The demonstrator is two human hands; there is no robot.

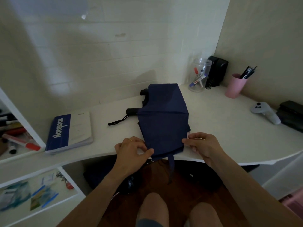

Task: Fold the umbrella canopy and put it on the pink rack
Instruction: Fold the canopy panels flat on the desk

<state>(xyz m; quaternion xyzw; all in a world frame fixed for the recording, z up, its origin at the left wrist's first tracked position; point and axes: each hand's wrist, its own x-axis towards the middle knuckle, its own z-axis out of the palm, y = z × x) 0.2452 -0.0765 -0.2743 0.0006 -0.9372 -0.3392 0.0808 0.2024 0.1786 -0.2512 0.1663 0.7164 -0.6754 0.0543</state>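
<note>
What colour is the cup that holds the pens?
Pink; the cup shows best in the head view.

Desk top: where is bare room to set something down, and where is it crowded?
Bare: between the umbrella canopy and the controller; a narrower strip between the notebook and the canopy. Crowded: the far right corner, around the clear jar and the pink cup.

one umbrella canopy (pixel 164 118), two hands (left hand (pixel 131 149), right hand (pixel 202 145)), one notebook (pixel 69 131), one pink cup (pixel 235 86)
</note>
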